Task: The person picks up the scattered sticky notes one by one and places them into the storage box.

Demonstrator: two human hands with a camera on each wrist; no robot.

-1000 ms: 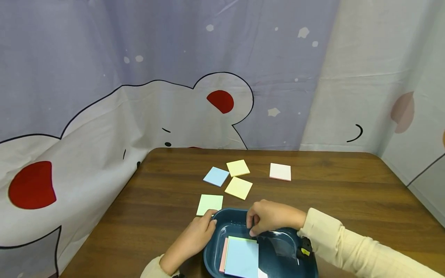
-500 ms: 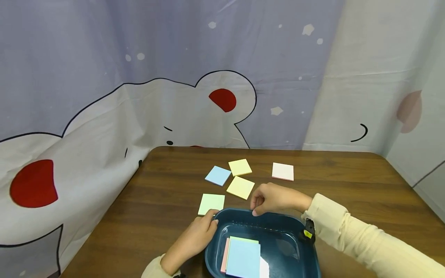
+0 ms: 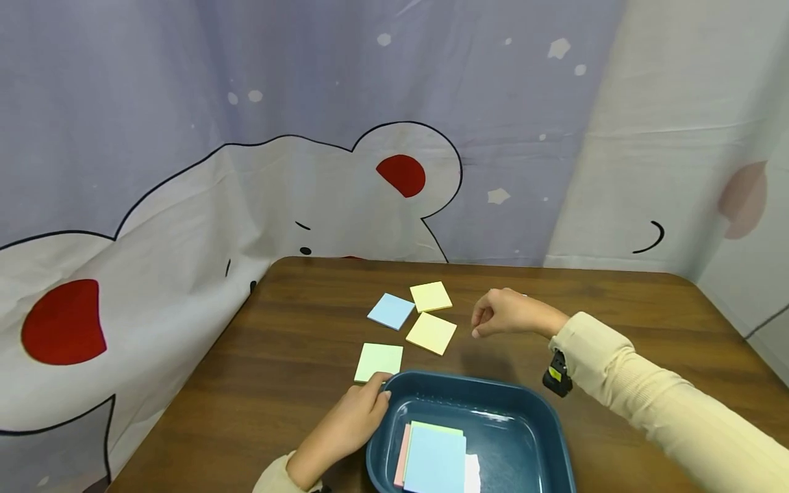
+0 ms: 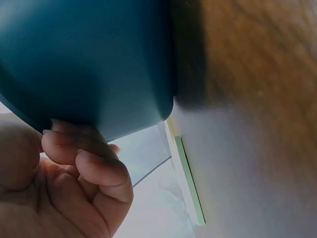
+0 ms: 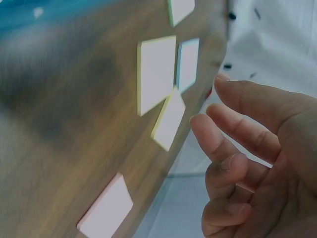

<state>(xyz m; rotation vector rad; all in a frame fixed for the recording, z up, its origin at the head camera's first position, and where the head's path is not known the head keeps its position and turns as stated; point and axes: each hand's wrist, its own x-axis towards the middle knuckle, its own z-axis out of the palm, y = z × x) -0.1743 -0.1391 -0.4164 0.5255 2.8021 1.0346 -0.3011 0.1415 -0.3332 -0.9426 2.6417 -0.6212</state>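
Observation:
My left hand (image 3: 346,419) grips the back left corner of a dark blue plastic basin (image 3: 524,448), its fingers on the rim. Inside the basin lies an overlapping pile of sticky note pads, a blue pad (image 3: 435,460) on top. My right hand (image 3: 516,312) is above the table behind the basin, fingers loosely bent and holding nothing. Left of it lie two yellow pads (image 3: 431,333), a blue pad (image 3: 391,311) and a green pad (image 3: 379,361). A pink pad (image 5: 106,208) shows in the right wrist view; in the head view the right hand mostly hides it.
A brown wooden table (image 3: 296,349) carries everything. Behind it hangs a printed curtain (image 3: 308,82) that reaches down to the table's back edge. A black camera (image 3: 557,373) is strapped to the right wrist.
My right hand has risen out of the basin and moved back and right over the table, toward the pink pad. The left hand keeps its hold on the rim.

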